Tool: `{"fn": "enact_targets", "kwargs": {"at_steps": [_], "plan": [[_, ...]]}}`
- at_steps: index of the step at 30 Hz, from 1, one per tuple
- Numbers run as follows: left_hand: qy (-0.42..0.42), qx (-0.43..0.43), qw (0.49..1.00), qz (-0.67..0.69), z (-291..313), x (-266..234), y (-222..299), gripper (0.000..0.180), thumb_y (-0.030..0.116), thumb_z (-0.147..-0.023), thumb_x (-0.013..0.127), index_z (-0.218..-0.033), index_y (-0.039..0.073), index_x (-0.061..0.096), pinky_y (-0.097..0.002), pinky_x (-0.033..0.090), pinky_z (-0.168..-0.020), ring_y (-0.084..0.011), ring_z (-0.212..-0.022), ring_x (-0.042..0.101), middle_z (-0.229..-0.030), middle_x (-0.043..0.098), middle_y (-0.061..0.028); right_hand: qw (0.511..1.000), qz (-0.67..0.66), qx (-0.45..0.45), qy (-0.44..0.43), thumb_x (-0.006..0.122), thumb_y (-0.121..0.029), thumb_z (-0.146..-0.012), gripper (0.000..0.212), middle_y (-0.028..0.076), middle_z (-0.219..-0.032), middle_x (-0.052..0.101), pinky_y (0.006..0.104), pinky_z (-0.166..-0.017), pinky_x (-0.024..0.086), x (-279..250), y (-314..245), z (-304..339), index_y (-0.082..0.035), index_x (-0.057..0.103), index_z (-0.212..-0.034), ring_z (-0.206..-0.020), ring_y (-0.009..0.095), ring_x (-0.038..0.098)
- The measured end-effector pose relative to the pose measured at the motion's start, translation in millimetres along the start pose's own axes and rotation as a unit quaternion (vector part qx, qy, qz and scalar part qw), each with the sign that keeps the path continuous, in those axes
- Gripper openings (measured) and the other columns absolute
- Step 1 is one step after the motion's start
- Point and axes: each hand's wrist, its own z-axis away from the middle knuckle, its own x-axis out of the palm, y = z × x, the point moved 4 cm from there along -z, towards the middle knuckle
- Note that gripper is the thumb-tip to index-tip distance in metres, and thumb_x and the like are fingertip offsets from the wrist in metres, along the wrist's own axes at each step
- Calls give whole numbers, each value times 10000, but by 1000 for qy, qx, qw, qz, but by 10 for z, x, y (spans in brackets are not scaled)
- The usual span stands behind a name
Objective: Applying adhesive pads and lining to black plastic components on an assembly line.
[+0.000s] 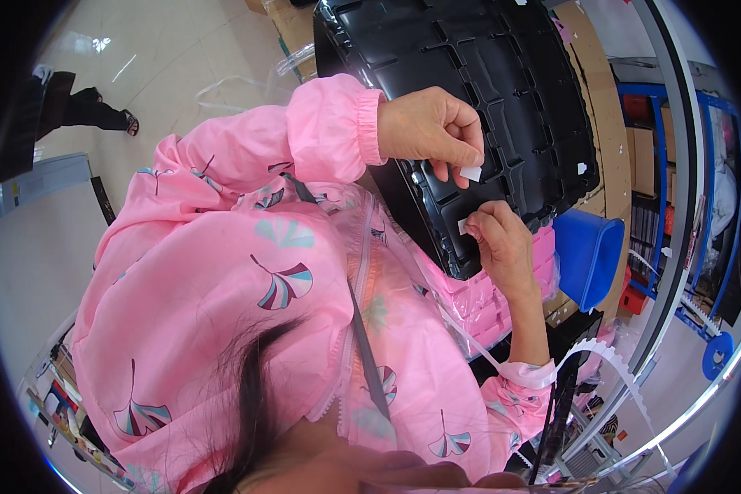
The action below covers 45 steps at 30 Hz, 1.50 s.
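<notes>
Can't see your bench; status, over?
Left hand pinching small white flat piece. Right hand pinching another white piece. Both over black molded plastic tray. Blue plastic bin at right, clear of hands.

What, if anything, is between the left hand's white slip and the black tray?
Nothing visible. The left hand pinches the slip over the tray; the right hand is off to one side, not in between. Whether slip and tray touch, I can't tell.

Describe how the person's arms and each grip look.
The loose pink fabric left sleeve has fan-shaped prints and a gathered cuff. The printed pink fabric right sleeve ends on the forearm, with a pale edge. The left grip and right grip are bare.
</notes>
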Motion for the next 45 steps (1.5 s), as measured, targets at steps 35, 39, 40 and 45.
{"fn": "enact_targets", "kwargs": {"at_steps": [35, 39, 40, 45], "plan": [[8, -194, 972, 132, -764, 214, -57, 331, 381, -873, 499, -835, 63, 582, -177, 358, -467, -49, -578, 456, -689, 529, 20, 903, -275, 193, 269, 615, -42, -779, 113, 52, -798, 620, 220, -572, 449, -456, 459, -353, 0, 628, -884, -641, 103, 578], [-28, -190, 971, 145, -936, 225, 8, 260, 265, -863, 550, -871, 6, 573, -150, 344, -397, -39, -531, 469, -691, 554, -16, 884, 62, 278, 372, 572, -101, -790, 132, 120, -843, 612, 317, -653, 472, -827, 1384, 33, -23, 638, -874, -716, 254, 603], [-30, -177, 971, 156, -946, 209, 6, 249, 236, -859, 561, -872, -13, 572, -136, 335, -362, -36, -495, 465, -688, 565, -34, 883, 62, 277, 373, 572, -101, -790, 132, 120, -843, 612, 317, -653, 472, -843, 1575, 69, -23, 638, -874, -716, 254, 603], [-38, -212, 962, 171, -955, 167, -83, 226, 233, -855, 567, -851, 8, 583, -138, 339, -358, -34, -499, 505, -673, 580, -20, 873, 127, 410, 230, 595, -133, -765, 126, 100, -835, 590, 368, -735, 446, -857, 1973, 139, -68, 659, -852, -834, 302, 568]]}}
